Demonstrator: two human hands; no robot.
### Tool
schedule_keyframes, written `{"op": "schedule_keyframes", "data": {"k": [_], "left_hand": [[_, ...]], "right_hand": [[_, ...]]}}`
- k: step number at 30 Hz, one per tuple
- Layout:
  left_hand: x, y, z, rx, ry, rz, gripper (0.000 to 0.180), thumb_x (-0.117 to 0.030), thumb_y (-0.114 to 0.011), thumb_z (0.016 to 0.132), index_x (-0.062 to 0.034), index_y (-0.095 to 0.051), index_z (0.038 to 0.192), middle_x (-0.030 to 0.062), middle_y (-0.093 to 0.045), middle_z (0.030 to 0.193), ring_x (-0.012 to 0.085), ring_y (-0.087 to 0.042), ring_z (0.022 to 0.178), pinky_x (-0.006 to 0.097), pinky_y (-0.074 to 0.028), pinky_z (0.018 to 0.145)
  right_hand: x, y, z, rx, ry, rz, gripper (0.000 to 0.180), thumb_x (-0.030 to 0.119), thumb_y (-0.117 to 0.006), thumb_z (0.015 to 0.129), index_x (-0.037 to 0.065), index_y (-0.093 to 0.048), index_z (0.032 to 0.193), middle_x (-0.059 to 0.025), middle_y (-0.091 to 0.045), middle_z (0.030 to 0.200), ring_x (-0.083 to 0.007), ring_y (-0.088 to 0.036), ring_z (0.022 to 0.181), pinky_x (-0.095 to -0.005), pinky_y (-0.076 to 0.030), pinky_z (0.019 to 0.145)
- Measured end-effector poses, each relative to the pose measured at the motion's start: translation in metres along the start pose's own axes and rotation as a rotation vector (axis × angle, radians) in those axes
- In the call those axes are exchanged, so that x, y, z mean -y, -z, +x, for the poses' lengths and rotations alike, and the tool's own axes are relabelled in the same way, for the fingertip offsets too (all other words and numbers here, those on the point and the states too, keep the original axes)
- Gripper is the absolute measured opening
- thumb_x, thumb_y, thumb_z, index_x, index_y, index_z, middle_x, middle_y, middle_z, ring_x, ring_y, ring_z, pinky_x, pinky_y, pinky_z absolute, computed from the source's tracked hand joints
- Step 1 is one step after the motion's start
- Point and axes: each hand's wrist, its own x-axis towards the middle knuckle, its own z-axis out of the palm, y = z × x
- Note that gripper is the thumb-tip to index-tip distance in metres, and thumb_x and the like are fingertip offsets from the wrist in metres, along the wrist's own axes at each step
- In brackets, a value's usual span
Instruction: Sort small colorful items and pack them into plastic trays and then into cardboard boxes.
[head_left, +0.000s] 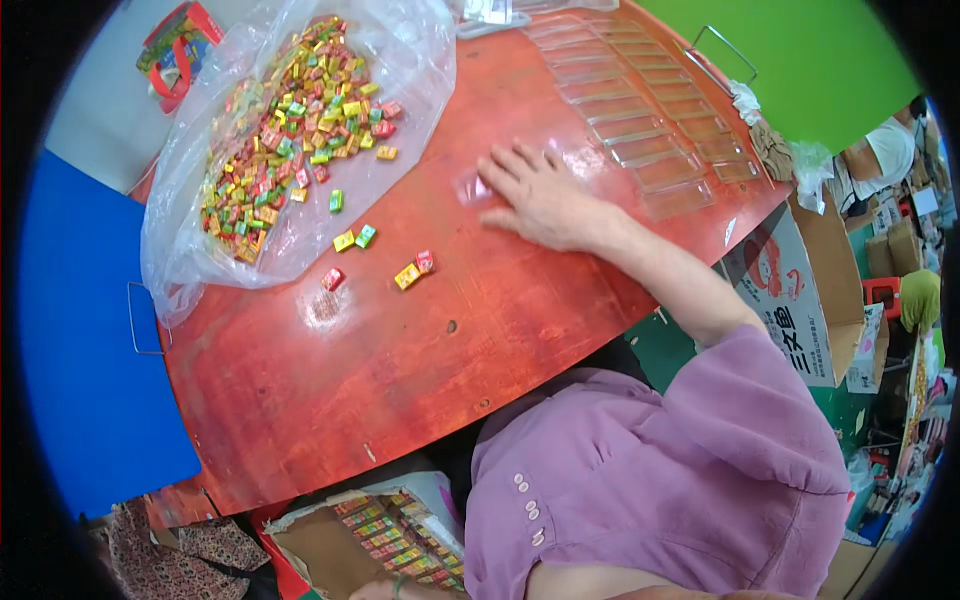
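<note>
My right hand (545,200) rests palm down on the red-orange tabletop (470,340), its fingers spread and nothing visible in them. Just left of it lie several loose, small wrapped candies, among them a yellow one (406,276) and a green one (336,201). Behind these, a clear plastic bag (420,60) is spread out under a heap of red, yellow, green and orange candies (290,140). At the lower edge my left hand (378,589), with a green band at the wrist, is by an open carton (320,545) holding rows of similar candies. Its fingers are cut off by the frame.
Rows of clear plastic trays (640,120) lie at the table's far right. A blue panel (100,340) adjoins the left side and a green one (820,60) the far right. An open cardboard box (800,290) stands on the floor at right. Patterned cloth (150,560) hangs lower left.
</note>
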Motion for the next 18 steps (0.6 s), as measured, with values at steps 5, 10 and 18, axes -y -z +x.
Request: {"op": "schedule_keyframes", "data": {"k": [5, 10, 18], "left_hand": [[-0.121, 0.048, -0.052, -0.075, -0.365, -0.301, 0.058, -0.046, -0.056, 0.105, 0.0032, -0.061, 0.134, 0.0253, -0.063, 0.134, 0.0368, -0.06, 0.123, 0.044, -0.046, 0.106], [-0.198, 0.062, -0.087, 0.089, -0.862, -0.38, 0.039, -0.022, -0.053, 0.108, 0.0058, -0.061, 0.134, 0.019, -0.063, 0.136, 0.0313, -0.059, 0.123, 0.04, -0.045, 0.108], [-0.358, -0.033, -0.302, 1.105, -1.705, -0.14, 0.041, -0.004, -0.058, 0.098, 0.0039, -0.057, 0.138, 0.0236, -0.053, 0.145, 0.0377, -0.052, 0.135, 0.044, -0.041, 0.113]], "right_hand": [[0.026, 0.039, -0.008, 0.281, 0.112, 0.169, 0.07, 0.048, -0.063, 0.097, 0.001, -0.048, 0.147, -0.0227, -0.041, 0.156, -0.0415, -0.038, 0.146, -0.055, -0.037, 0.116], [0.025, 0.081, 0.042, 0.247, 0.288, 0.194, 0.045, 0.04, -0.063, 0.098, -0.001, -0.066, 0.116, -0.0242, -0.07, 0.108, -0.0421, -0.067, 0.102, -0.0508, -0.052, 0.09], [0.039, -0.015, 0.255, -0.114, 0.39, 0.465, 0.046, 0.043, -0.063, 0.098, 0.005, -0.066, 0.124, -0.0271, -0.067, 0.112, -0.0451, -0.062, 0.111, -0.0502, -0.05, 0.096]]}}
